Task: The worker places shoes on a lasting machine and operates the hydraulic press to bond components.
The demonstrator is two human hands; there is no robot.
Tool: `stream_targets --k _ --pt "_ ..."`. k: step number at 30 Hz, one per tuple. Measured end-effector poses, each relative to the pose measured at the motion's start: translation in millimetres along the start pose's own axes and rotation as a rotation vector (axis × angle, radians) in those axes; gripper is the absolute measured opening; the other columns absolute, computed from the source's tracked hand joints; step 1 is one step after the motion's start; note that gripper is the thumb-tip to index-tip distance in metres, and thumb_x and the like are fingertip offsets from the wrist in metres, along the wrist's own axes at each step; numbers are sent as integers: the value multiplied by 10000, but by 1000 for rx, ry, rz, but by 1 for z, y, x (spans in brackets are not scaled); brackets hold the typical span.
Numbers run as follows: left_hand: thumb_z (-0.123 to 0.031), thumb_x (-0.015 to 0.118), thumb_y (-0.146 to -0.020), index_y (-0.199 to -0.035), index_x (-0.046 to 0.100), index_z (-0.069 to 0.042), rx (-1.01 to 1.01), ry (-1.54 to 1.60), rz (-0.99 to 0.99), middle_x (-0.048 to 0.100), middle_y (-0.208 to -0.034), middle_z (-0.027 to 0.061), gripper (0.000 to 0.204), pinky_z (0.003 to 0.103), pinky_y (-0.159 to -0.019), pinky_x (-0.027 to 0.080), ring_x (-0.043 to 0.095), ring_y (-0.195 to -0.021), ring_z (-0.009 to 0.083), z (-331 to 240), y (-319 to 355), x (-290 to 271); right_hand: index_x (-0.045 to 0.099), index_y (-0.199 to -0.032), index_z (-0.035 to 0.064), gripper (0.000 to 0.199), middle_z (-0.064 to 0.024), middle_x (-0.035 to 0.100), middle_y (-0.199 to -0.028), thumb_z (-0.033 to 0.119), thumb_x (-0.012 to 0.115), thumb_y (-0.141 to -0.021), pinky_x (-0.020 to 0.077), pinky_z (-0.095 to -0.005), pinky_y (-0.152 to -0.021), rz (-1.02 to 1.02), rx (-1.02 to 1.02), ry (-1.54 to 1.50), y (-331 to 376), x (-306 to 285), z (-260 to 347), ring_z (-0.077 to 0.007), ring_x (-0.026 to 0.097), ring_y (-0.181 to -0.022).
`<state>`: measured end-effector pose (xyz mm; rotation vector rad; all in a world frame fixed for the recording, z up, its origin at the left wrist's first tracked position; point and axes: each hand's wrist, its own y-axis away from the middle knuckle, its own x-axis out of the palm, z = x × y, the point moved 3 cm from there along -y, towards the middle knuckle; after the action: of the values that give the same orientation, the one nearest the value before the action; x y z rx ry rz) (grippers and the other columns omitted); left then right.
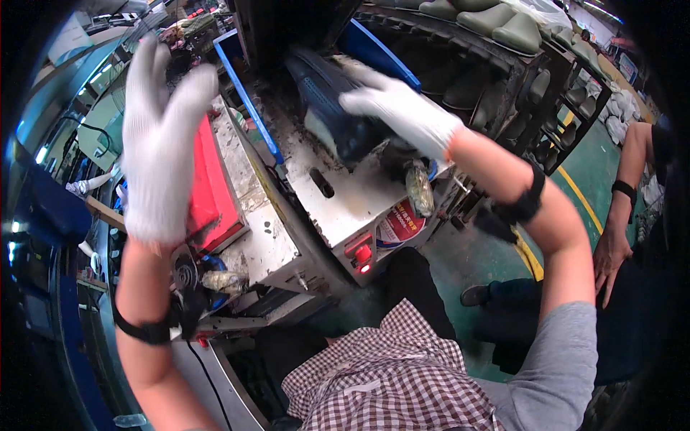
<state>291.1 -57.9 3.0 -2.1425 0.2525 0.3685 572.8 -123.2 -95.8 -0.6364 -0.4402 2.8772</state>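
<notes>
My left hand (162,151), in a white knitted glove, is raised at the left over a red box-like block (210,187). Its fingers are apart and it holds nothing. Also gloved in white, my right hand (402,108) is at a dark blue shoe (323,90) with small holes along its side. The thumb lies against the shoe, and the other fingers are partly hidden behind it. Tilted and blurred, the shoe is above the worn white machine top (341,205), between two blue side guards (248,100).
A lit red switch (361,255) is on the machine's front. Tape-wrapped handles (419,188) stick out near it. Greenish shoe shapes (516,32) fill racks at the upper right. Another person's arm (622,194) hangs close on the right, beside a yellow floor line (581,195).
</notes>
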Motion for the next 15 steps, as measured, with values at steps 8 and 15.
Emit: stream_targets --k 8,15 --pt "-375 607 -1044 -1502 566 -40 299 -450 243 518 -1575 302 569 434 -1261 357 457 -1518 399 -11 -191 39 375 -1699 120 1155 -307 445 -1658 751 719 -794 372 -440 -1273 244 272 900 -144 0 -87 -422 447 -1544" --pt "-535 398 -1112 -1605 507 -200 648 -1422 282 469 -1669 215 606 506 -1306 280 414 -1546 443 -8 -260 88 199 -1757 179 1188 -324 459 -1640 773 671 -842 395 -484 -1243 425 331 891 -145 -2 -115 -469 474 -1505"
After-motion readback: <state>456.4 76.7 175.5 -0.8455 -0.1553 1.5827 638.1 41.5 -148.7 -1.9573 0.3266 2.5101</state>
